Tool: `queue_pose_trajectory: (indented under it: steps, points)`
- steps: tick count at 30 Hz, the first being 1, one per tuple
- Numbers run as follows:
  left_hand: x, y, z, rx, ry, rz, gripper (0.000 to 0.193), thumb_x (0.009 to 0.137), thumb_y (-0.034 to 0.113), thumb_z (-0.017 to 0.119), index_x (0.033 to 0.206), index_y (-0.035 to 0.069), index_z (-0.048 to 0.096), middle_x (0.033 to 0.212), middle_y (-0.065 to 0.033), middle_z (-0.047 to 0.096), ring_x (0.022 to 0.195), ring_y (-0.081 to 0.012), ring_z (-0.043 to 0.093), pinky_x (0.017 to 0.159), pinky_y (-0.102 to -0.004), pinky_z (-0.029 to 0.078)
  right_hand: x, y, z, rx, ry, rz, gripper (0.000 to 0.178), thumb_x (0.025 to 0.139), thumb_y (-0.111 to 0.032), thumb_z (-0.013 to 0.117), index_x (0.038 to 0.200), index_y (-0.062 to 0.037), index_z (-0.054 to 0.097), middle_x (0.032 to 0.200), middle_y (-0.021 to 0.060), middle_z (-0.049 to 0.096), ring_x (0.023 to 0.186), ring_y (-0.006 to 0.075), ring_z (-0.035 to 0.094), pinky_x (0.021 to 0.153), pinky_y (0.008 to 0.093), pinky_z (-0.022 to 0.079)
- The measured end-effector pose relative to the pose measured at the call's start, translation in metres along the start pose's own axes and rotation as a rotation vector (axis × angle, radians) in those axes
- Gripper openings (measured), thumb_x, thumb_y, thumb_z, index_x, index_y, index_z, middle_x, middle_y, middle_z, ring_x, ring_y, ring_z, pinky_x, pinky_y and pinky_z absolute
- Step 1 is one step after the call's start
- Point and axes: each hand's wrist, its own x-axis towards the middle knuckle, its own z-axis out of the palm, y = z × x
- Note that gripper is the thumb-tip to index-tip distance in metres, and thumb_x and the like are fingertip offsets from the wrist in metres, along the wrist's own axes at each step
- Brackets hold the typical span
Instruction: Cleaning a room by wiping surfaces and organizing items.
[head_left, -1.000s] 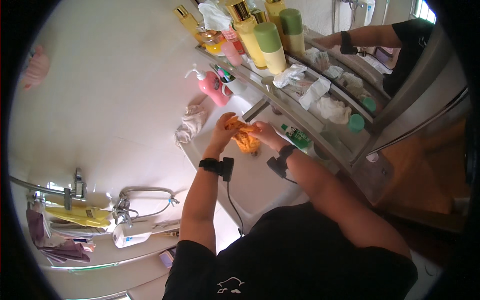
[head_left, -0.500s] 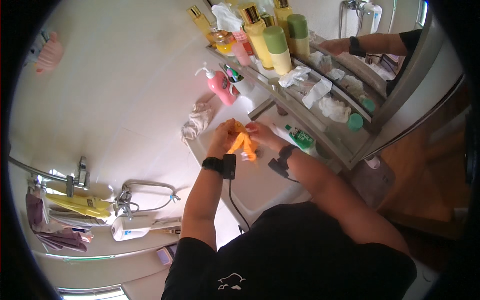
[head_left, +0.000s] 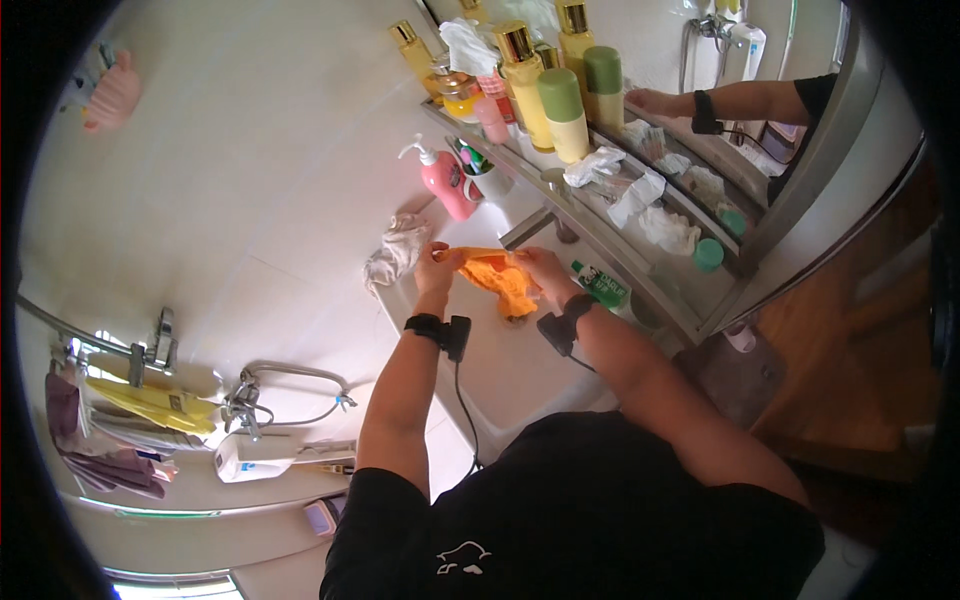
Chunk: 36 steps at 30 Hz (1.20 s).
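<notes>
An orange cloth [head_left: 497, 273] is stretched between my two hands over the white washbasin [head_left: 475, 375]. My left hand [head_left: 435, 270] pinches its left upper corner, and my right hand [head_left: 546, 272] grips the right end. The cloth's lower part droops toward the basin's drain, mostly hiding it. Beyond my left hand a crumpled whitish cloth [head_left: 396, 250] lies on the basin's far left corner. Close to my right hand is a green and white toothpaste tube [head_left: 600, 284] on the basin's right rim. Both wrists wear black bands with small boxes and cables.
A pink pump bottle [head_left: 446, 182] and a cup with toothbrushes [head_left: 487, 183] stand at the back. Above the basin's right side juts a glass shelf [head_left: 545, 185] with bottles and crumpled tissues [head_left: 668, 230], backed by a mirror [head_left: 680, 60]. A shower hose [head_left: 300, 365] hangs at left.
My hands have moved apart, spreading the orange cloth that hung bunched between them. It is now pulled taut along its upper edge.
</notes>
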Motion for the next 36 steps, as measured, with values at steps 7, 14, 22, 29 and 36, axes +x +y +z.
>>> queue_pose_trajectory:
  steps: [7, 14, 22, 29, 36]
  points:
    - [0.023, -0.007, -0.027, 0.472, -0.138, 0.245, 0.028, 0.078, 0.029, 0.067, 0.093, 0.006, 0.065, 0.080, -0.0085, 0.066, 0.069, -0.0178, 0.061, 0.064, -0.0344, 0.050, 0.027, 0.006, -0.003, -0.478, 0.103, -0.356, 0.032, 0.087, -0.031, 0.060, 0.091, 0.0003, 0.064, 0.077, 0.0103, 0.066, 0.068, 0.0198, 0.062, 0.065, 0.0322, 0.046]
    - [0.033, -0.030, -0.027, -0.060, -0.155, -0.080, 0.035, 0.091, 0.039, 0.054, 0.092, 0.004, 0.060, 0.075, -0.0052, 0.062, 0.072, -0.0160, 0.060, 0.061, -0.0310, 0.048, 0.029, -0.005, 0.007, -0.448, 0.040, -0.357, 0.031, 0.089, -0.029, 0.059, 0.096, 0.0014, 0.065, 0.087, 0.0101, 0.068, 0.080, 0.0187, 0.062, 0.071, 0.0324, 0.047]
    - [0.002, -0.012, -0.021, 0.014, -0.426, 0.098, 0.025, 0.090, 0.022, 0.061, 0.108, 0.005, 0.056, 0.097, -0.0048, 0.061, 0.083, -0.0123, 0.059, 0.070, -0.0253, 0.049, 0.025, -0.010, -0.001, 0.083, -0.013, -0.139, 0.019, 0.089, -0.018, 0.058, 0.095, -0.0012, 0.067, 0.087, 0.0066, 0.065, 0.086, 0.0155, 0.060, 0.078, 0.0304, 0.047]
    - [0.009, -0.045, 0.012, -0.559, -0.625, -0.240, 0.037, 0.092, 0.016, 0.056, 0.125, 0.001, 0.049, 0.114, -0.0093, 0.060, 0.100, -0.0203, 0.061, 0.085, -0.0305, 0.051, 0.049, 0.007, -0.027, 0.024, 0.276, -0.381, 0.017, 0.085, -0.019, 0.060, 0.085, -0.0017, 0.064, 0.081, 0.0086, 0.064, 0.078, 0.0192, 0.062, 0.071, 0.0318, 0.049]
    - [-0.012, -0.018, 0.086, -0.923, -0.831, -0.402, 0.033, 0.097, 0.018, 0.042, 0.124, 0.000, 0.049, 0.118, -0.0113, 0.059, 0.105, -0.0232, 0.060, 0.092, -0.0353, 0.049, 0.013, 0.001, -0.017, -0.761, 0.616, -0.384, 0.025, 0.083, -0.024, 0.059, 0.088, -0.0004, 0.064, 0.080, 0.0214, 0.065, 0.084, 0.0415, 0.062, 0.074, 0.0460, 0.048]
